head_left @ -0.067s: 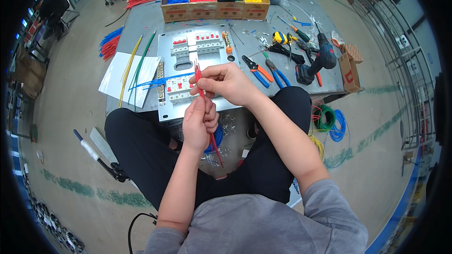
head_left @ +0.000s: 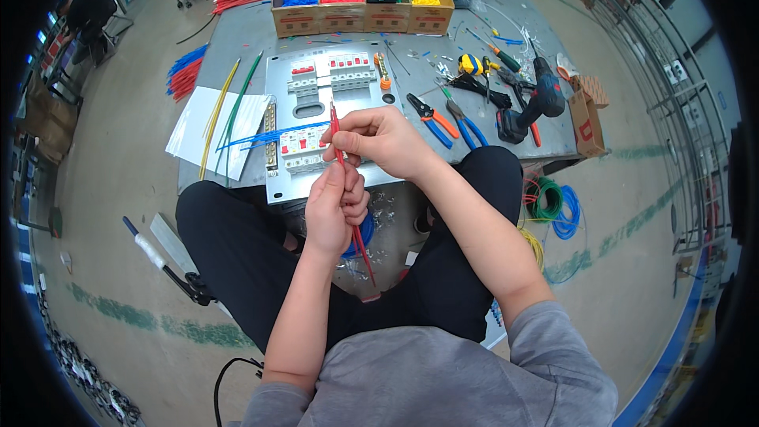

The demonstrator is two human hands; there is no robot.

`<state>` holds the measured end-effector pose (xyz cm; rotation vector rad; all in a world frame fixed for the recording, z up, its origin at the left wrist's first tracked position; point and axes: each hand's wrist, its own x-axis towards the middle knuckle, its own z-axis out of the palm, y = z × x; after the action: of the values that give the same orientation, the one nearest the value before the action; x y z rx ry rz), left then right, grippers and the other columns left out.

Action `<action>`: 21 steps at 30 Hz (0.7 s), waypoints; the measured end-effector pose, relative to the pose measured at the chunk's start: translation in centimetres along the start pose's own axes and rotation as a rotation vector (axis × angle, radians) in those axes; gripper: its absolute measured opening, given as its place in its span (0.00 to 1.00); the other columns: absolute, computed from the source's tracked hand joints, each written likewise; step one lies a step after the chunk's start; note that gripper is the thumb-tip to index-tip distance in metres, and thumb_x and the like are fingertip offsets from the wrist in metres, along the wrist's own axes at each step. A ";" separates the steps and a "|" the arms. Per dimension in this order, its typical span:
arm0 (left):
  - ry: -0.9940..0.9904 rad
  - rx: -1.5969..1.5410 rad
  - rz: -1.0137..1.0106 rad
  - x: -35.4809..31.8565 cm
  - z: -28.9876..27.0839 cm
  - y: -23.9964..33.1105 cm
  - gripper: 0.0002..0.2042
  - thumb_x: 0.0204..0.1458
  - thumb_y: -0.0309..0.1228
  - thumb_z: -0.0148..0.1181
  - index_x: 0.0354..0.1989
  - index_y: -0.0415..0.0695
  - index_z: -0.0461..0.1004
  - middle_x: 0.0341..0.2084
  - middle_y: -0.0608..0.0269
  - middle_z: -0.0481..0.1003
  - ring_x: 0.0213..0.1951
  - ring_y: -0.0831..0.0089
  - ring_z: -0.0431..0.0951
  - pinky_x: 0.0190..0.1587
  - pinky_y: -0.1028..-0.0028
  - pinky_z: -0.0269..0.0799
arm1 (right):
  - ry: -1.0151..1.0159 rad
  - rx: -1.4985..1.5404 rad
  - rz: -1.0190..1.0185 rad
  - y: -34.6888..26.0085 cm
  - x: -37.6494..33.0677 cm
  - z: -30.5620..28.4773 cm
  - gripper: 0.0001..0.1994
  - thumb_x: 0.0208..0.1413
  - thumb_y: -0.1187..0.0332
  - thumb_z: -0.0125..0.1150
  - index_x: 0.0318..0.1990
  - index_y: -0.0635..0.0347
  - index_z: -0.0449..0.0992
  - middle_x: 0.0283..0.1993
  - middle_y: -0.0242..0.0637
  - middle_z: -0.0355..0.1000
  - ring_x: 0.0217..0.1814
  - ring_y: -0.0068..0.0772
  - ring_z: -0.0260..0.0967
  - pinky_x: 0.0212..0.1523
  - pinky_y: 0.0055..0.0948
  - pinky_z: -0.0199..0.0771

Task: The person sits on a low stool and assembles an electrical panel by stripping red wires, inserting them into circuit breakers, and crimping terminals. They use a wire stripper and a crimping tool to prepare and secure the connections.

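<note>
Evidently for steadiness, the left hand grips the red wires midway while the right hand pinches them near their far ends, over the mounting panel; pliers lie right on the worktop, presumably for easy reach.

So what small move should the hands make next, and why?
Probably the right hand should straighten the upper end of the thin red insulated wiring with a light pinch. Its fingers are already near that end, which sticks out past them over the silver metal panel, while the left hand grips lower down, seemingly enough to steady it.
</note>
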<state>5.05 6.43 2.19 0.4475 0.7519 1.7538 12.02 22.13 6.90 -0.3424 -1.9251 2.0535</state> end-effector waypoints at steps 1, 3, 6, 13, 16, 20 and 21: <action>-0.003 -0.008 -0.011 -0.1 0.1 0.1 0.19 0.75 0.48 0.41 0.32 0.50 0.59 0.21 0.74 0.52 0.19 0.84 0.48 0.21 0.79 0.41 | 0.006 -0.002 -0.004 0.2 0.0 0.0 0.11 0.66 0.69 0.66 0.46 0.70 0.85 0.36 0.39 0.85 0.32 0.18 0.77 0.36 0.21 0.77; -0.004 -0.024 -0.030 -0.1 0.2 0.2 0.19 0.75 0.48 0.41 0.33 0.49 0.60 0.21 0.75 0.53 0.19 0.84 0.47 0.21 0.79 0.41 | 0.021 -0.002 0.000 0.2 0.0 0.1 0.11 0.65 0.69 0.67 0.46 0.70 0.85 0.36 0.39 0.85 0.30 0.17 0.76 0.34 0.20 0.76; 0.042 0.073 -0.002 -0.1 0.0 -0.3 0.19 0.75 0.49 0.41 0.34 0.49 0.61 0.21 0.75 0.53 0.19 0.84 0.48 0.21 0.80 0.42 | 0.052 -0.014 0.010 0.0 -0.1 0.3 0.10 0.65 0.69 0.67 0.44 0.70 0.85 0.35 0.39 0.84 0.28 0.17 0.74 0.33 0.19 0.75; -0.008 -0.007 -0.015 -0.5 -0.1 0.0 0.18 0.76 0.48 0.41 0.36 0.49 0.62 0.22 0.75 0.55 0.20 0.85 0.50 0.21 0.81 0.44 | 0.048 -0.034 0.008 0.2 -0.1 0.1 0.11 0.65 0.69 0.68 0.45 0.70 0.85 0.35 0.39 0.84 0.28 0.16 0.73 0.32 0.19 0.75; 0.027 0.006 -0.030 -0.5 -0.3 -0.1 0.18 0.76 0.47 0.41 0.36 0.49 0.63 0.22 0.75 0.56 0.20 0.85 0.50 0.21 0.81 0.45 | 0.050 -0.043 0.003 -0.1 -0.2 0.4 0.13 0.66 0.67 0.67 0.48 0.70 0.84 0.35 0.39 0.84 0.28 0.16 0.73 0.32 0.19 0.75; 0.149 0.168 -0.013 -0.5 0.0 -0.6 0.18 0.76 0.47 0.42 0.35 0.49 0.63 0.22 0.75 0.56 0.20 0.85 0.50 0.21 0.82 0.46 | 0.105 -0.053 -0.013 0.2 0.0 0.6 0.15 0.69 0.63 0.64 0.51 0.70 0.82 0.37 0.39 0.84 0.28 0.16 0.72 0.32 0.19 0.75; 0.171 0.198 -0.009 -0.6 0.2 -0.8 0.18 0.76 0.47 0.42 0.35 0.49 0.64 0.22 0.76 0.56 0.20 0.86 0.50 0.21 0.82 0.46 | 0.109 -0.070 -0.016 0.3 0.0 0.5 0.15 0.69 0.63 0.64 0.50 0.70 0.82 0.37 0.39 0.84 0.28 0.16 0.72 0.33 0.19 0.75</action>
<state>5.91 6.06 1.88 0.4287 1.0537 1.7320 11.83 21.64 6.67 -0.4436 -1.9318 1.9194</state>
